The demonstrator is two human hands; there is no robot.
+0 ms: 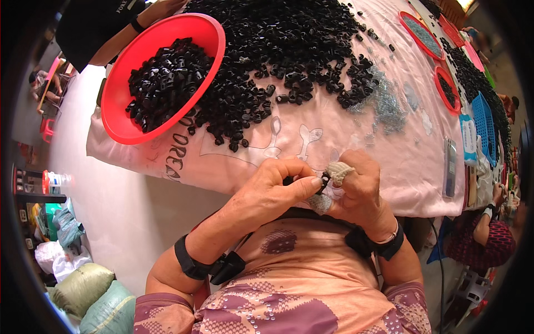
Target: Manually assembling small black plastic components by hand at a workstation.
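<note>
Low in the centre of the frame the two hands meet just in front of the near edge of the tabletop [356,150], which is draped in a pink cloth. The left hand [275,189] is curled, thumb and fingertips pinched on a small black part [324,179]; only a sliver of that part shows between the fingers, so its shape is hard to make out. The right hand [359,192] is closed against the same part, and two of its fingers wear pale cloth wraps [337,170] that hide the fingertips, so exactly how it grips cannot be told. Both wrists carry black bands.

Above the hands, in the upper middle of the frame, lies a large heap of black parts [289,50] on the cloth. A red bowl [119,94] at the upper left, tilted over the tabletop's edge, holds more of them; another person's arm at the top is cut off by the frame. A scatter of small silvery pieces [386,103] at the right is too fine to identify.
</note>
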